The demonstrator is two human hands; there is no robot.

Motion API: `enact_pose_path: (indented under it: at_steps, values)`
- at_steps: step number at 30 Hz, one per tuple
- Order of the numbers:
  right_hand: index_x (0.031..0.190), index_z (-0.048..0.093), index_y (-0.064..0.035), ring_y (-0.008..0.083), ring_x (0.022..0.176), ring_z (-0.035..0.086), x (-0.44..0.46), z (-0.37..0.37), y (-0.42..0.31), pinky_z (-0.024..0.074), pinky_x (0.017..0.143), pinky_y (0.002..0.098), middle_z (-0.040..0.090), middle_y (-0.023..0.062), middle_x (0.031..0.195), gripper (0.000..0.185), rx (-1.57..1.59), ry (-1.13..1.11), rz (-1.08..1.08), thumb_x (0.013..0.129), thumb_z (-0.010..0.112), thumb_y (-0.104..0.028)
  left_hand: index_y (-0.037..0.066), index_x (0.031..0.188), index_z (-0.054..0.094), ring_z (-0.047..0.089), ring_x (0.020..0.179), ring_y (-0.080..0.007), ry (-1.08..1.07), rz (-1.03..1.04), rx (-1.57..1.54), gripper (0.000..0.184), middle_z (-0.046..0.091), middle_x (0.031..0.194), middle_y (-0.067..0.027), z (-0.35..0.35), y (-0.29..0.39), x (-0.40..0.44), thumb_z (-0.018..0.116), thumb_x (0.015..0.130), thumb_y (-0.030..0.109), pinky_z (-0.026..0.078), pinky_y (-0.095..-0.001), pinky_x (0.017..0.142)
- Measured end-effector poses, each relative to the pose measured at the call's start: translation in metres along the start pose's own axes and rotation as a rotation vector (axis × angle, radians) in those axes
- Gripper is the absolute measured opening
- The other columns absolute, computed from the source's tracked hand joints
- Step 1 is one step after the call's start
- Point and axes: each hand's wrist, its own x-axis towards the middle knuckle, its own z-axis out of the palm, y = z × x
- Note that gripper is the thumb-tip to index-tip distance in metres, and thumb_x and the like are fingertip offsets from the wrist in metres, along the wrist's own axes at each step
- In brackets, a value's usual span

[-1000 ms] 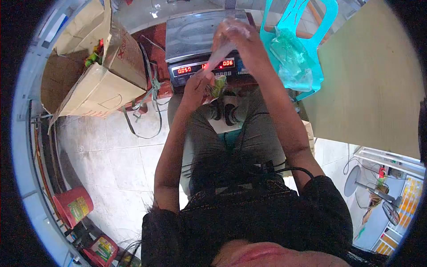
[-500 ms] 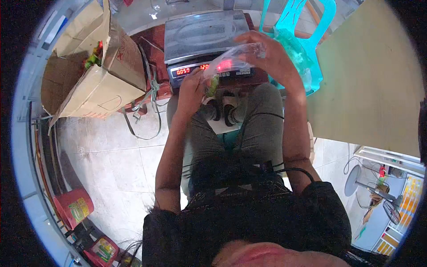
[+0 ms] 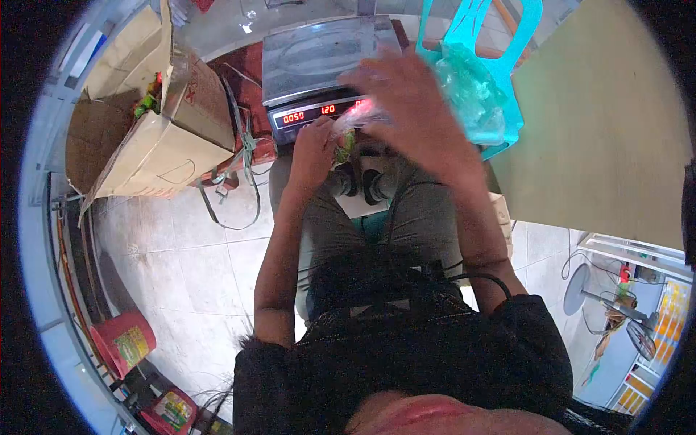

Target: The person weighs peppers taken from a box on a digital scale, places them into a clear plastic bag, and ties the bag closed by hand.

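Observation:
My left hand (image 3: 313, 156) is closed on the neck of a clear plastic bag (image 3: 349, 123), just in front of the digital scale (image 3: 326, 54). Something green (image 3: 346, 147) shows in the bag, hanging below my fingers. Over the scale's right front, my right hand (image 3: 413, 109) is blurred by motion; its fingers reach left beside the top of the bag, and what they hold is unclear. The scale's display reads 0.050 and 1.20, and its right end is partly covered.
An open cardboard box (image 3: 170, 134) with red and green items stands at left. A turquoise chair (image 3: 504, 69) bearing green plastic bags (image 3: 467, 90) is at right, beside a wooden board (image 3: 594, 138). Straps (image 3: 250, 156) hang near the box. Red buckets (image 3: 123, 342) stand lower left.
My right hand has come down and swung left across the scale's front. The stretched upper part of the bag is now drawn together near my left hand, which has stayed about in place.

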Motion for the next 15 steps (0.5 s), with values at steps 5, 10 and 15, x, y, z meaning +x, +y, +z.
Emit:
enact_pose_path:
  at_steps: [5, 10, 15]
  values:
    - [0.124, 0.054, -0.0050, 0.0337, 0.116, 0.052, -0.042, 0.102, 0.010, 0.0343, 0.103, 0.0489, 0.061, 0.0156, 0.113, 0.047, 0.126, -0.267, 0.083, 0.078, 0.063, -0.010, -0.004, 0.095, 0.058, 0.055, 0.094, -0.0425, 0.243, 0.137, 0.011, 0.019, 0.058, 0.096, -0.0209, 0.000, 0.008, -0.005, 0.057, 0.078, 0.006, 0.042, -0.0493, 0.080]
    - [0.114, 0.056, -0.0005, 0.0392, 0.095, 0.059, -0.066, 0.110, 0.027, 0.0455, 0.084, 0.0456, 0.062, 0.0204, 0.100, 0.032, 0.452, -0.230, 0.227, 0.085, 0.059, -0.014, 0.000, 0.101, 0.059, 0.053, 0.101, -0.0381, 0.035, 0.016, 0.014, 0.025, 0.058, 0.101, -0.0163, -0.025, 0.017, -0.007, 0.058, 0.077, 0.006, 0.040, -0.0478, 0.085]
    - [0.099, 0.058, -0.0014, 0.0404, 0.083, 0.060, -0.054, 0.066, 0.022, 0.0453, 0.071, 0.0457, 0.061, 0.0194, 0.086, 0.027, 0.574, -0.466, 0.283, 0.089, 0.058, -0.026, 0.002, 0.101, 0.060, 0.053, 0.099, -0.0345, 0.014, 0.176, 0.142, 0.025, 0.058, 0.099, -0.0143, -0.021, -0.001, 0.004, 0.057, 0.076, 0.005, 0.040, -0.0453, 0.085]
